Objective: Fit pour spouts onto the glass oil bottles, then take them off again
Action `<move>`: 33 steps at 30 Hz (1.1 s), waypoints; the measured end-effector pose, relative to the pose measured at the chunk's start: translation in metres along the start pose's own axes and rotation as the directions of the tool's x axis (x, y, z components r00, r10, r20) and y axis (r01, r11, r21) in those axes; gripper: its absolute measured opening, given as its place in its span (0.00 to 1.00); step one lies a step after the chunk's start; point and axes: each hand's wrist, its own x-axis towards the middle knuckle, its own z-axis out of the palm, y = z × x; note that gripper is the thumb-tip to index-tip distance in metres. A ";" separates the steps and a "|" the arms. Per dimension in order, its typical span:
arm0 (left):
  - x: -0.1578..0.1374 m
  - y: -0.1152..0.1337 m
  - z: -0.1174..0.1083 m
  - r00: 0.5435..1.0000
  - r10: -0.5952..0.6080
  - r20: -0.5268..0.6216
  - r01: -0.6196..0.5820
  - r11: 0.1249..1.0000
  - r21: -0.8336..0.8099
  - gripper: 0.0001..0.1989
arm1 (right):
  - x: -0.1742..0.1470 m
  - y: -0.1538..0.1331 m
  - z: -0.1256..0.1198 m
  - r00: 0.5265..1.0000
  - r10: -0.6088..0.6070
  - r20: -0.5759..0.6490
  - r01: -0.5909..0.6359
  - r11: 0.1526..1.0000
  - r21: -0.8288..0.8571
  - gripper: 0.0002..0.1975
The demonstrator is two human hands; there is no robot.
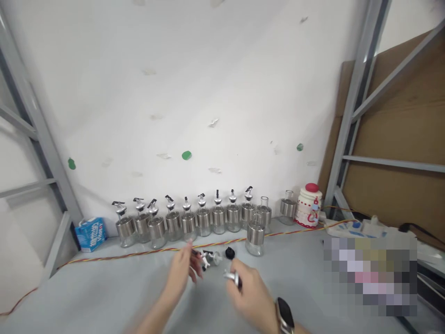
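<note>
My right hand [248,285] grips a silver pourer spout [230,276]; my blurred left hand [183,264] is at loose pourer parts [217,258] on the grey counter [104,287], before metal-banded glass bottles [188,222] along the wall [243,93].

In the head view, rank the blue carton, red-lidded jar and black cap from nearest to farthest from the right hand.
From the right hand:
1. Black cap: just ahead, slightly left.
2. Red-lidded jar: farther back, to the right.
3. Blue carton: far off to the left.
</note>
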 end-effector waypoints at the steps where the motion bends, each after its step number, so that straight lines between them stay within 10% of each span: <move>1: 0.001 -0.002 0.002 0.999 -0.026 0.039 0.026 1.000 0.000 0.32 | 0.004 0.004 0.001 0.998 0.059 0.009 -0.059 0.998 0.031 0.05; 8: 0.006 -0.033 0.010 0.997 -0.079 0.000 0.074 0.940 0.333 0.31 | 0.022 0.038 0.018 0.994 0.066 0.089 -0.080 0.983 0.163 0.23; 13: 0.005 -0.023 -0.017 0.983 0.136 -0.120 0.014 0.601 0.799 0.27 | 0.021 0.041 0.020 0.993 0.070 0.096 -0.083 0.986 0.144 0.31; 19: 0.001 -0.017 -0.017 0.991 0.084 -0.108 0.051 0.504 0.862 0.27 | 0.022 0.046 0.027 0.998 0.047 0.050 -0.056 0.978 0.203 0.32; 22: 0.002 -0.018 -0.015 0.990 0.073 -0.123 0.073 0.481 0.874 0.26 | 0.027 0.046 0.014 0.984 0.000 -0.176 0.040 0.973 0.226 0.26; 28: -0.001 -0.015 -0.011 0.991 0.087 -0.098 0.046 0.472 0.880 0.25 | 0.045 0.060 -0.020 0.637 0.071 -0.768 0.013 0.995 0.103 0.35; 33: -0.005 -0.015 -0.007 0.996 0.072 -0.061 0.020 0.469 0.883 0.25 | 0.053 0.092 0.000 0.766 0.233 -0.599 -0.137 0.970 0.202 0.38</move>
